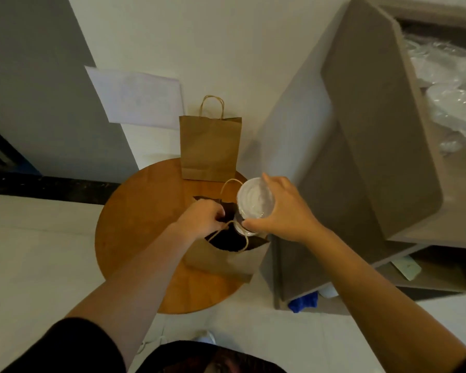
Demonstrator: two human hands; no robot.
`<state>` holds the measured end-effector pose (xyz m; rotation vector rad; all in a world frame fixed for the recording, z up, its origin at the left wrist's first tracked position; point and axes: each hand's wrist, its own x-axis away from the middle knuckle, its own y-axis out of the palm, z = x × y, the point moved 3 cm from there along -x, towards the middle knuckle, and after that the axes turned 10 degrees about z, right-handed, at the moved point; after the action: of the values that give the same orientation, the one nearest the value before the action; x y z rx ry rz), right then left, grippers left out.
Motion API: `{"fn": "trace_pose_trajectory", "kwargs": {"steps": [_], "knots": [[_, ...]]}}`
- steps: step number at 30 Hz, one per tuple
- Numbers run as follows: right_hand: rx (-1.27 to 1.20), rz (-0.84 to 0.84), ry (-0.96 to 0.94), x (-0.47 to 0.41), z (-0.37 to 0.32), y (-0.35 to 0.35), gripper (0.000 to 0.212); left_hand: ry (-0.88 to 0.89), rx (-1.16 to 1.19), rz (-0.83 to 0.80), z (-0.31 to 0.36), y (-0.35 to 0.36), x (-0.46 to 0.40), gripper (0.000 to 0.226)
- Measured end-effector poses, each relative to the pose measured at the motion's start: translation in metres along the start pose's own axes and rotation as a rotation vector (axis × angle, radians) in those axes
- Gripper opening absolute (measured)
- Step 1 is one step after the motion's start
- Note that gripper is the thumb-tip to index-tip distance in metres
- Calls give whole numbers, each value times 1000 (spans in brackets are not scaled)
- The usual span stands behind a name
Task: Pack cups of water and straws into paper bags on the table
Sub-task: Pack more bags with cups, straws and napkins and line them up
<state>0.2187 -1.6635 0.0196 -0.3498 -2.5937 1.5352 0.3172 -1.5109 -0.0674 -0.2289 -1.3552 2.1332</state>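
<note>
Left hand (202, 218) pinched rim of open paper bag (226, 261) on round surface (135, 224); right hand (283, 211) clamped lidded cup (254, 203) above mouth. Risk: cup snagging twine handle (242, 238), tipping bag.

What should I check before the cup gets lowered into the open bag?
1. Bag mouth open: ok, the left hand holds the near paper bag open at its rim.
2. Grip on cup: ok, the right hand holds the lidded cup at its top.
3. Cup over the opening: ok, at the mouth's right side.
4. Rope handle clear: not ok, it crosses the mouth beside the cup.
5. Straw ready: cannot tell, none visible.
6. Bag on round table: ok.
</note>
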Motion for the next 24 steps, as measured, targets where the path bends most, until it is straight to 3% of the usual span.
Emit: {"fn": "trace_pose_trajectory", "kwargs": {"steps": [3,8,16,21,24], "knots": [[-5,-5,-8,-6,-7,0,109,152,-386,-138,0,8,-2,72],[-33,-8,-28,-13,-21,4,111,203,-514,-198,-8,15,0,117],[22,-154,-6,-11,-12,47,110,156,-614,-212,-18,17,-3,128],[226,-292,-8,-8,8,75,103,154,-807,-187,-29,18,-3,122],[387,-364,9,-9,15,91,101,129,-812,-210,-30,18,-4,135]]}}
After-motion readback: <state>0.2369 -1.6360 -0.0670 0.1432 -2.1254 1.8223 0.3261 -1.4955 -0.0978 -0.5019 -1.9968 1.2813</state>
